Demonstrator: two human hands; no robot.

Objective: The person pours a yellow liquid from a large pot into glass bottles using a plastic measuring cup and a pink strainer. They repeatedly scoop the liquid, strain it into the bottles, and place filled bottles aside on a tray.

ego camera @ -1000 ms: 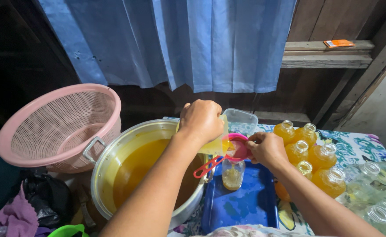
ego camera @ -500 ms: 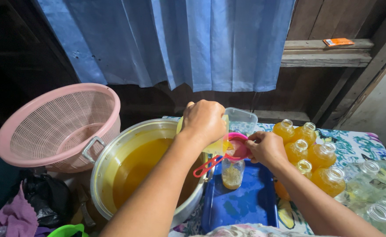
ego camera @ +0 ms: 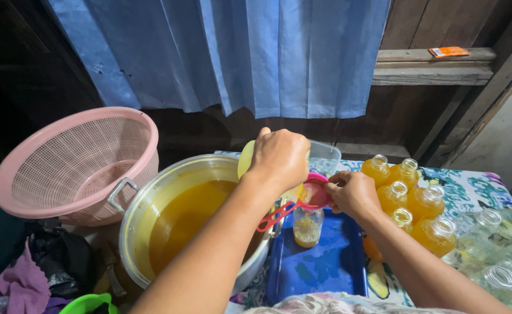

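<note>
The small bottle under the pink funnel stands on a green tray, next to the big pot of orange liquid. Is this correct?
Not quite: the tray is blue, not green, as the head view shows. The small bottle does stand on it under the pink funnel, next to the big pot of orange liquid.

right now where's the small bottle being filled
In the head view, the small bottle stands on the blue tray, just right of the big metal pot and under the pink funnel that the right hand steadies.
</note>
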